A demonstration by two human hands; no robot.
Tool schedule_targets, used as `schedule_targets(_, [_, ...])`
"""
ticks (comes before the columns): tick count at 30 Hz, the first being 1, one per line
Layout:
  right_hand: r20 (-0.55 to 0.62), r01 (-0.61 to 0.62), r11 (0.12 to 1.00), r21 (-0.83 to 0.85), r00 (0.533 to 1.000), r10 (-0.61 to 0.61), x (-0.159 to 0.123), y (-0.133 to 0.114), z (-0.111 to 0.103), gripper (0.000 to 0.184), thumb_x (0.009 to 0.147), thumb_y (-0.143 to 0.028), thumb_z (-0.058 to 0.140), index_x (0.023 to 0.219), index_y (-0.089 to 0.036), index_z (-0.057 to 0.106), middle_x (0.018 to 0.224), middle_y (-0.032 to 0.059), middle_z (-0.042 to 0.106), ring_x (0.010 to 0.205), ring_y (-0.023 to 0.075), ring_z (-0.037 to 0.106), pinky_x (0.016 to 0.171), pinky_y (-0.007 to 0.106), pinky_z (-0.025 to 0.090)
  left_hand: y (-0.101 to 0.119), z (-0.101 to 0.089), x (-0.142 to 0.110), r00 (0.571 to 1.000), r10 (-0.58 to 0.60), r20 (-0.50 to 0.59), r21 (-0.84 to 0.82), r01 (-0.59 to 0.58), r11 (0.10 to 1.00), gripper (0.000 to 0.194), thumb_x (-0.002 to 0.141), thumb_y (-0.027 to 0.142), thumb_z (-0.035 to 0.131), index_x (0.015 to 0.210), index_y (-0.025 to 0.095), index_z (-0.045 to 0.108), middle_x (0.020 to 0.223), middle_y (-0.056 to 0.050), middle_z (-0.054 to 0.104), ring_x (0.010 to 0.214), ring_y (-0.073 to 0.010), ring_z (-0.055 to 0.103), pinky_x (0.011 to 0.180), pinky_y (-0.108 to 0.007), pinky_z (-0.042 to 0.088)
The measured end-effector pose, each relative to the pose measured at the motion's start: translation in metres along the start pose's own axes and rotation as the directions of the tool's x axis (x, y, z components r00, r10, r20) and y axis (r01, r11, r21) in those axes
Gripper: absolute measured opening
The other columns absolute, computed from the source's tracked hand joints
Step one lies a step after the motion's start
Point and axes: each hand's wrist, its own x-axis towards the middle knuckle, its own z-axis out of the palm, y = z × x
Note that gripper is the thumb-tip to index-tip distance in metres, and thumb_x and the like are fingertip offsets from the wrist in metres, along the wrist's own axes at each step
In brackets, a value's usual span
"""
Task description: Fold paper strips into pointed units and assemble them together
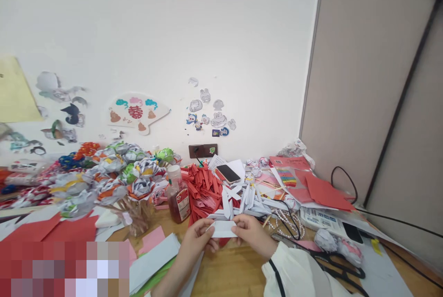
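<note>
Both my hands meet low in the middle of the view, over a wooden table (pixel 238 269). My left hand (pixel 198 237) and my right hand (pixel 252 234) each pinch one end of a small white folded paper strip (pixel 222 228), fingers closed on it. Just behind the strip lie a heap of folded red paper pieces (pixel 202 193) and several folded white paper pieces (pixel 247 200). My right arm wears a white sleeve (pixel 294 271).
A red-liquid bottle (pixel 177 195) stands left of the hands, beside a jar of paper flowers (pixel 134 181). A phone (pixel 228 173) lies behind the red heap. Black scissors (pixel 341 267), red sheets (pixel 321 190) and cables lie right. Loose paper sheets (pixel 152 260) lie left.
</note>
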Motion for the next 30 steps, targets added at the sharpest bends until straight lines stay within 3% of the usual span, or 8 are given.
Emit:
schedule_targets(8, [-0.051,0.058,0.995,0.086,0.997,-0.053,0.001,-0.005,0.001,0.042,0.061,-0.049,0.066,0.083,-0.014,0.059,0.053,-0.0020,0.057,0.046,0.0110,0.052,0.046,0.023,0.039,0.006,0.001,-0.005,0.998,-0.033,-0.044,-0.140,0.027,0.990,0.035,0.054,0.036,0.073,0.076,0.015,0.058,0.049,0.001,0.064,0.039,-0.0128,0.059,0.039,-0.020,0.043])
schedule_targets(16, [-0.069,0.122,0.991,0.061,0.991,-0.117,0.001,-0.005,0.002,0.035,0.064,-0.045,0.065,0.082,-0.015,0.062,0.052,-0.0018,0.057,0.043,0.0104,0.050,0.044,0.023,0.039,0.011,0.003,-0.008,0.998,-0.039,-0.043,-0.155,0.031,0.987,0.032,0.054,0.035,0.072,0.074,0.015,0.057,0.051,-0.001,0.066,0.041,-0.0126,0.060,0.042,-0.021,0.045])
schedule_targets(25, [-0.078,0.221,0.956,-0.192,0.968,-0.239,-0.003,-0.003,0.001,0.020,0.075,-0.033,0.055,0.079,-0.017,0.067,0.060,0.0014,0.060,0.051,0.0130,0.055,0.053,0.025,0.042,0.006,0.005,-0.005,0.999,-0.035,0.005,-0.053,0.035,0.998,0.035,0.060,0.048,0.065,0.066,0.018,0.048,0.047,0.003,0.061,0.035,-0.0114,0.056,0.031,-0.017,0.040])
schedule_targets(30, [-0.044,0.236,0.918,-0.319,0.964,-0.264,-0.007,-0.009,0.001,0.021,0.077,-0.030,0.052,0.082,-0.017,0.067,0.074,0.0053,0.064,0.057,0.0135,0.056,0.056,0.025,0.044,0.000,0.003,-0.002,0.999,-0.034,0.006,-0.006,0.034,0.999,0.037,0.056,0.046,0.069,0.067,0.017,0.049,0.046,0.004,0.060,0.036,-0.0101,0.056,0.032,-0.017,0.041])
